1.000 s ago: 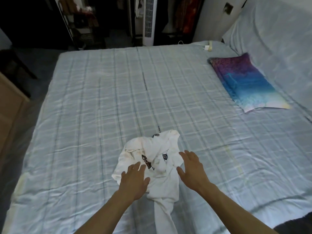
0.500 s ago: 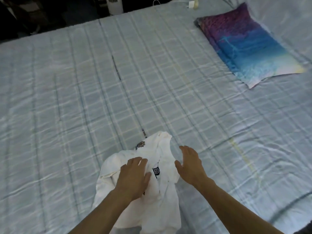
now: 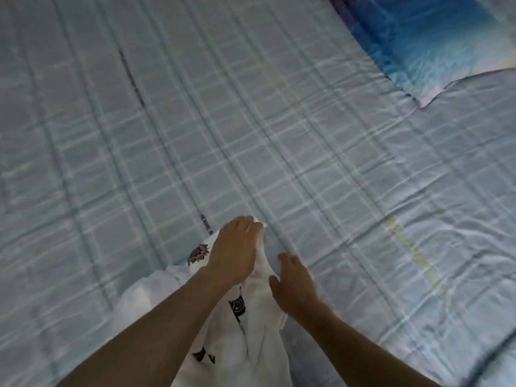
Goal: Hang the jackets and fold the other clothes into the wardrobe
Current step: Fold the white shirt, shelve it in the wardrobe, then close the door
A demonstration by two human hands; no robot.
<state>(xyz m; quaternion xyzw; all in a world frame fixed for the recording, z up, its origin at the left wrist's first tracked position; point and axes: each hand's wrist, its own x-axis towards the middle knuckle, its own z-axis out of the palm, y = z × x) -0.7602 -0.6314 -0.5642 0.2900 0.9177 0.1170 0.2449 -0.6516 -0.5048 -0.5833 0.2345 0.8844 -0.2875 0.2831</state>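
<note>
Spreading the crumpled shirt [image 3: 251, 325] on the bed [image 3: 139, 163] is the step in hand: your left hand [image 3: 234, 252] lies over its far edge with fingers curled on the white cloth, apparently pinching it, though the grip itself is hidden beneath the hand; your right hand [image 3: 293, 286] rests open beside the cloth, touching its right edge and holding nothing. The shirt lies bunched at the near side of the bed, under both forearms, its printed motifs partly showing. Folding has not begun, and no wardrobe is in view. Your next move calls for drawing the cloth flat, each hand taking one side. A pillow [image 3: 418, 40] lies well apart at the upper right; nothing stands in your way on the bare sheet ahead
</note>
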